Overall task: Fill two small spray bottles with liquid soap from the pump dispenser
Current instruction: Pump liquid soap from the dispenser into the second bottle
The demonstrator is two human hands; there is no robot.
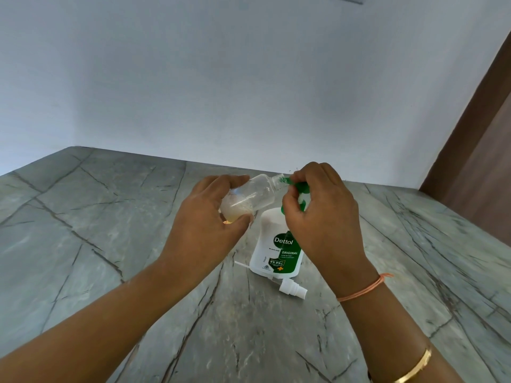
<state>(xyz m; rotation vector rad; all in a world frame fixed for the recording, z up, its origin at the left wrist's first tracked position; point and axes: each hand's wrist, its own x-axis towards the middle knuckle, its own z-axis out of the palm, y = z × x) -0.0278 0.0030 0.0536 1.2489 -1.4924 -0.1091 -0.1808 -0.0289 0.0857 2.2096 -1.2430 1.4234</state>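
Nearest the camera, at 5 o'clock in the view, a gold bangle (414,366) sits on the right forearm, and further up an orange thread (362,290) circles the wrist. Both arms reach over a grey veined stone counter (110,244).

Beyond them a white spray top (292,288) lies on its side on the counter, just at 6 o'clock of the pump dispenser (279,244). Its thin tube (242,265) points off toward 10 o'clock.

The dispenser, white with a green Dettol label, stands upright on the counter between the two hands. The right hand (323,214) has its fingers curled round the green pump head (301,189) from the 3 o'clock side.

At 10 o'clock of the dispenser, the left hand (207,217) holds the small clear spray bottle (249,197) in the air, thumb and fingers wrapped round its lower half. The bottle is tilted, its open neck up toward 2 o'clock and meeting the green spout. A little pale yellowish liquid (232,217) pools at its base.

Farther back a plain white wall (249,78) rises, with a brown panel (484,134) at 3 o'clock.
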